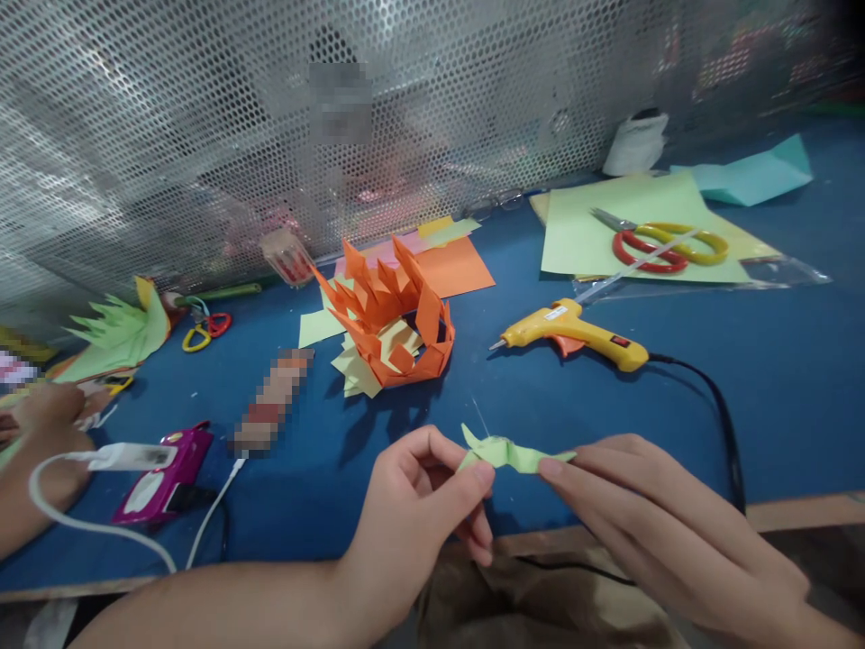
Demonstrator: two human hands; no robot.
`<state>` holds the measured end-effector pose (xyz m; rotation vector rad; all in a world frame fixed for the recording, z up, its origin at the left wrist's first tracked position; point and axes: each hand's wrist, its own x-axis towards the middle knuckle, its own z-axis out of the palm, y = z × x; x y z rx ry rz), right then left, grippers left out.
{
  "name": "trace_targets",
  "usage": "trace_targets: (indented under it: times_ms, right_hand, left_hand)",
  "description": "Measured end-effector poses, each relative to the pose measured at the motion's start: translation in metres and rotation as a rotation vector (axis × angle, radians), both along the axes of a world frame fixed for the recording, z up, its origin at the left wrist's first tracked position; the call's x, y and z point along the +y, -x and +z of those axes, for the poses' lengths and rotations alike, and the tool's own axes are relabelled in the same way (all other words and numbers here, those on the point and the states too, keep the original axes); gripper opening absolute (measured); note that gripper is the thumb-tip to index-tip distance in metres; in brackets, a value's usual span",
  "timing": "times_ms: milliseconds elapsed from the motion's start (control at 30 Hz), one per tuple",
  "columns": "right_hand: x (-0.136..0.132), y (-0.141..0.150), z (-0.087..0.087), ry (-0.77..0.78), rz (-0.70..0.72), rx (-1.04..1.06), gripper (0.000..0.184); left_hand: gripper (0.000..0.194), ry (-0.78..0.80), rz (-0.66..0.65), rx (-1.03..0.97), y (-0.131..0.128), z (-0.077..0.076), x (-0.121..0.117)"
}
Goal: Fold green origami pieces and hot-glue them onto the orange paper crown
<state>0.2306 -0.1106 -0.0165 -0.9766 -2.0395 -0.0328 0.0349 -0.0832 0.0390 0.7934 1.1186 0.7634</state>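
Pale-green folded-paper piece, held above the blue counter: left hand closed in a pinch on one end, right hand on the other. Step in hand: apparently shaping or joining; further handling calls for light, steady pinches. Beyond the left hand, spiky orange folded-paper ring; beyond the right, yellow plastic glue gun.

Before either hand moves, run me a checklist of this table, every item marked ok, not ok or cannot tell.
1. Green paper piece held by left hand and right hand: ok.
2. Green piece free of trailing strands: not ok; a thin strand rises from it.
3. Yellow glue gun apart from both hands: ok.
4. Glue gun's nozzle cool: cannot tell.
5. Scissors uncovered: not ok; a translucent stick crosses their handles.
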Motion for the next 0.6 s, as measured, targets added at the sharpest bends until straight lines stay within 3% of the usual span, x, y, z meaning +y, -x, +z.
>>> trace_targets:
  times_ms: [133,200,300,400,433,500,600]
  right_hand:
    - [-0.001,0.003,0.002,-0.008,-0.052,0.057,0.035]
    - [-0.001,0.001,0.0,-0.02,-0.06,0.063,0.033]
    - [-0.001,-0.005,-0.001,-0.038,-0.054,0.083,0.034]
    - [-0.001,-0.01,0.003,-0.034,-0.091,0.12,0.033]
    - [-0.001,-0.01,0.005,-0.021,-0.087,0.12,0.032]
    - [-0.001,-0.01,0.01,0.015,-0.04,0.115,0.031]
    - [-0.003,-0.01,0.015,0.04,0.005,0.122,0.03]
  left_hand:
    - [0.034,-0.049,-0.024,0.027,-0.002,-0.002,-0.005]
    - [0.031,-0.163,-0.094,0.093,0.001,-0.004,-0.004]
    - [0.017,-0.578,-0.212,0.311,0.013,-0.008,0.006]
    - [0.02,-1.088,-0.151,0.499,0.029,-0.011,0.025]
    - [0.026,-1.198,-0.192,0.574,0.032,-0.011,0.032]
    - [0.033,-1.275,-0.385,0.734,0.034,-0.009,0.046]
    - [0.028,-1.304,-0.698,0.861,0.026,-0.006,0.061]
